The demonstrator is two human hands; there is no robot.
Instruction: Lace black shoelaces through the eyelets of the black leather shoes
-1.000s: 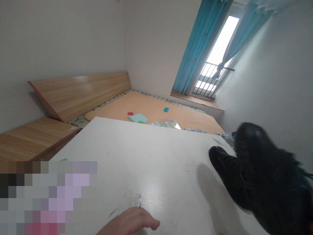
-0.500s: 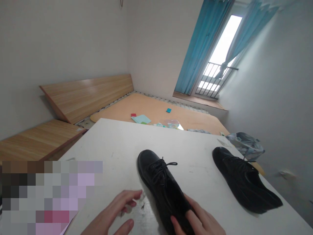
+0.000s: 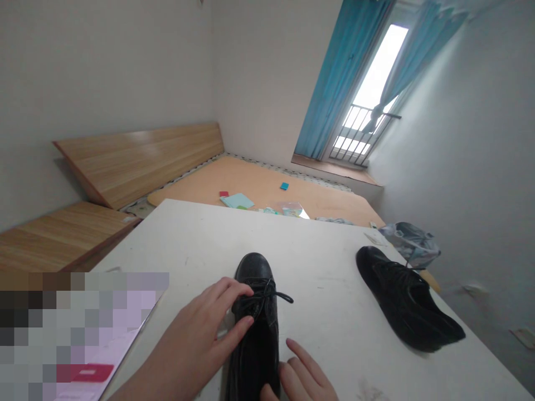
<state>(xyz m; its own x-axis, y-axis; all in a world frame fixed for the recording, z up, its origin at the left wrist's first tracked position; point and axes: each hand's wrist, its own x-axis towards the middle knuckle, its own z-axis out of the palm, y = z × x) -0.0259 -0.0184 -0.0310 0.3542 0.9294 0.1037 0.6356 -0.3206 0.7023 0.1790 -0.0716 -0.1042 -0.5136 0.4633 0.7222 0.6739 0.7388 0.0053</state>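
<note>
Head view: the smooth, round-toed black lace-up shoe (image 3: 268, 328) sits toe-away on the scuffed white surface (image 3: 200, 236), its rear side gripped by the right hand (image 3: 305, 379), apparently for steadiness; the left hand (image 3: 204, 328), thumb and fingers parted, touches the thin cord laces (image 3: 264, 289). A matching black shoe (image 3: 401, 298) rests angled well to the right, perhaps leaving working room.

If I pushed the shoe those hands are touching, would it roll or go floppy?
The shoe probably won't roll: it sits long and low on the table. Its smooth, rounded toe looks fairly stiff. The laces would likely flop, being thin cords.
</note>
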